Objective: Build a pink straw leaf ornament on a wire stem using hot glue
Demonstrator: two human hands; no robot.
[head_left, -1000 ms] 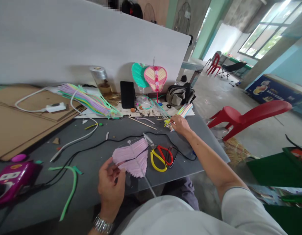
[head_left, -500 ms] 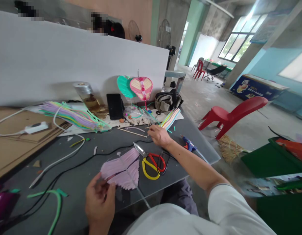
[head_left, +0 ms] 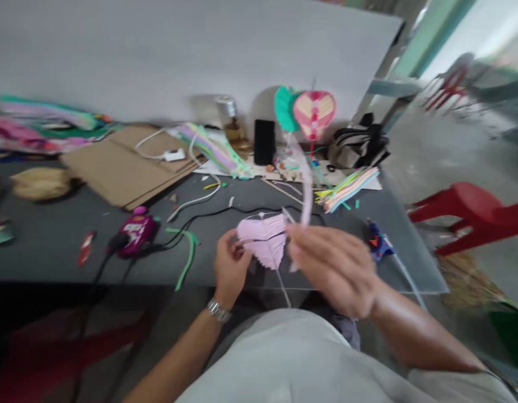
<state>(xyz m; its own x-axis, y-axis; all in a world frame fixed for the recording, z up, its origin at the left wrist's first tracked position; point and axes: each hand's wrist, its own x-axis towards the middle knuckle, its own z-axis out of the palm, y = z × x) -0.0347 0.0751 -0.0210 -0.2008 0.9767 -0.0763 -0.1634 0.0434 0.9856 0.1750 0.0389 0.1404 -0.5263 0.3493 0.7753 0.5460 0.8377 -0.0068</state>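
A lilac pleated, leaf-shaped fan (head_left: 262, 238) with a thin pale stem lies near the table's front edge. My left hand (head_left: 231, 266) is closed on its left edge, thumb and fingertips pinching it. Just right of the fan is my right hand (head_left: 336, 268), blurred by motion, its fingers pressed together on a long pale lilac strip (head_left: 307, 182). The strip curves upward from the fingers, and a pale piece also shows below them. Scissors are mostly hidden behind my right hand; only what looks like a blade shows beside the fan.
A glue gun (head_left: 380, 243) lies on the right. Bundled coloured strips (head_left: 346, 190), a black phone (head_left: 264, 143), a jar (head_left: 231, 120) and a pink heart-shaped fan (head_left: 315, 115) are at the back. Cardboard (head_left: 128, 162), a purple device (head_left: 136, 232) and cables occupy the left.
My right hand has come back from the rear of the table toward the fan, with a pale lilac strip in it. My left hand stays at the fan's edge. The view has swung left and down.
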